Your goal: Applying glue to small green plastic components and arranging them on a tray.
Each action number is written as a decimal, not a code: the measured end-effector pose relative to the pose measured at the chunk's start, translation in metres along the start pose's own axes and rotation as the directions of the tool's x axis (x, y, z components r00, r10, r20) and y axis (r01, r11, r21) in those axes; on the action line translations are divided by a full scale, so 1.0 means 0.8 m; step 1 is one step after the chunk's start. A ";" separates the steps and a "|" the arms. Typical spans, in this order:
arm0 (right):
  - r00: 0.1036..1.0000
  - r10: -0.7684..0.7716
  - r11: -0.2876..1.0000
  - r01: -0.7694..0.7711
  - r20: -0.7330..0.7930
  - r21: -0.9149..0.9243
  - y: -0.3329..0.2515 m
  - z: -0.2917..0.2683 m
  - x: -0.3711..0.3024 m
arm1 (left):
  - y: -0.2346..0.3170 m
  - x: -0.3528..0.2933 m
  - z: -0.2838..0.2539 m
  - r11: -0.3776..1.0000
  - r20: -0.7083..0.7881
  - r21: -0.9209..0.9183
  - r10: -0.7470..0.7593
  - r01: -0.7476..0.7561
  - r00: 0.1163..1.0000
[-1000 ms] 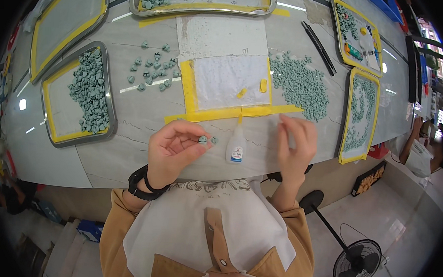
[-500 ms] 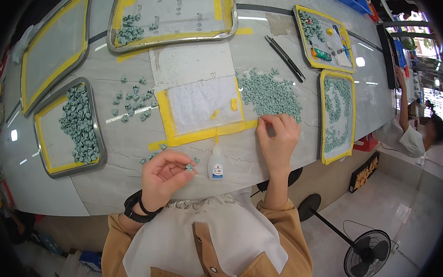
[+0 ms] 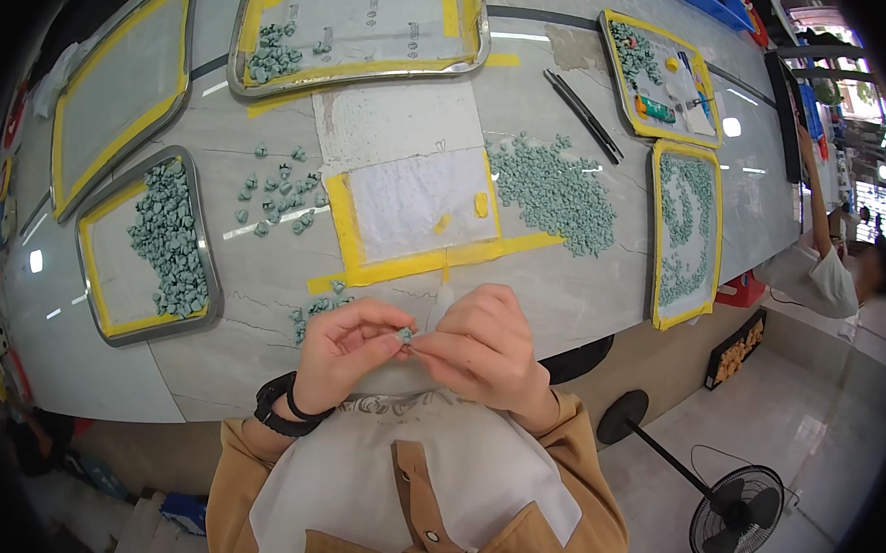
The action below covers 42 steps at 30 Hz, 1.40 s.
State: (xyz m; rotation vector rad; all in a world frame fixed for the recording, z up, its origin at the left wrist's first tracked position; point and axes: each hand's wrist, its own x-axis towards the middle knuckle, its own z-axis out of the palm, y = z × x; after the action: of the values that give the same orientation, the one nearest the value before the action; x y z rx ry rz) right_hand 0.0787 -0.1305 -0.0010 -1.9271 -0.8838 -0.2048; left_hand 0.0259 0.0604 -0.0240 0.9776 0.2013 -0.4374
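My left hand [image 3: 347, 354] pinches a small grey-green piece [image 3: 405, 334] between thumb and fingertips, close to the table's front edge. Fingers pressed together, my right hand [image 3: 487, 347] meets it from the right; anything tiny in that pinch is hidden. Behind the right hand a white glue bottle [image 3: 444, 299] shows only its upper part and yellow tip. Several loose grey-green pieces [image 3: 313, 308] lie just beyond my left hand. Farther off is a white paper sheet [image 3: 406, 210] edged with yellow tape, with a wide pile of smaller green pieces [image 3: 552, 197] at its right.
At left stands a tray of green pieces [image 3: 211, 254], with a taped tray [image 3: 122, 99] beyond. A large tray [image 3: 363, 76] lies at the back. Two black pens [image 3: 584, 116] and two taped trays [image 3: 716, 241] [image 3: 628, 91] are at right. A person's arm [image 3: 816, 196] reaches in far right.
My right hand has come from the pile of small pieces to the piece in my left hand, now covering most of the glue bottle. The view has shifted slightly.
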 end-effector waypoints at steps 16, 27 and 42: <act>0.956 0.281 0.910 -0.293 -0.084 -0.294 0.037 -0.007 -0.018 | 0.027 -0.002 -0.023 0.968 -0.240 -0.053 0.226 -0.246 0.944; 0.726 -0.473 0.557 0.685 -0.499 0.469 -0.083 -0.091 0.065 | 0.049 -0.033 -0.062 0.889 -0.269 -0.056 0.425 -0.455 0.864; 0.982 -0.091 0.914 0.148 -0.165 0.378 -0.038 -0.032 0.020 | 0.053 -0.012 -0.076 0.950 0.035 0.133 0.279 -0.281 0.960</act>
State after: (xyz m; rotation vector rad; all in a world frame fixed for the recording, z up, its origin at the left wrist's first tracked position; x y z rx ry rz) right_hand 0.0755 -0.1354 0.0414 -1.4716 -0.8730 -0.2196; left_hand 0.0376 0.1342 -0.0220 1.1190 0.0164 -0.1996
